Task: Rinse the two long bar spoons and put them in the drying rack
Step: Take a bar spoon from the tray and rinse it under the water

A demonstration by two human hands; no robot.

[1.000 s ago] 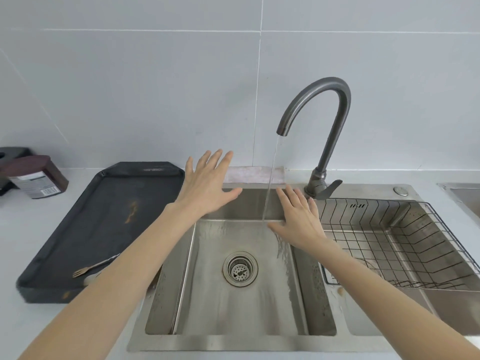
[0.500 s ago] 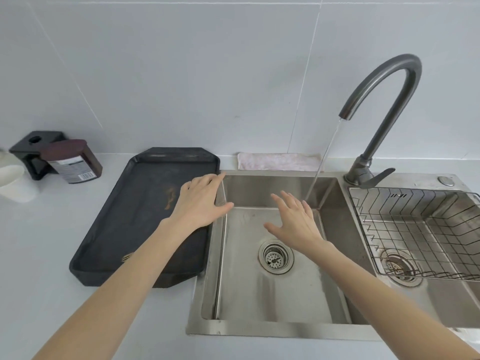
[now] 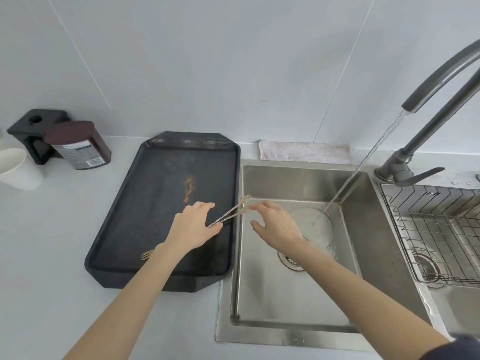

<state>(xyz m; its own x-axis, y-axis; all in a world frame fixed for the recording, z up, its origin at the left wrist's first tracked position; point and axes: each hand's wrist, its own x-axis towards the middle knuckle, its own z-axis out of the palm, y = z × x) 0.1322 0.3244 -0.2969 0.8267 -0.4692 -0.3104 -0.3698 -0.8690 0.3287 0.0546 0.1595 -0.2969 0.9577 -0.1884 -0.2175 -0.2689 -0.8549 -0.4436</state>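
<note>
While water runs from the tap (image 3: 441,81) into the sink (image 3: 293,305), my left hand (image 3: 193,227) pinches the two bar spoons (image 3: 231,213) by their lower shafts between thumb and fingers. Their forked ends jut past my fingertips over the sink's near edge, above the dark tray (image 3: 155,203). My right hand (image 3: 278,224) hangs relaxed just beside those tips, its fingertip almost touching them, holding nothing. The drying rack (image 3: 436,229) sits well right of my fingers.
</note>
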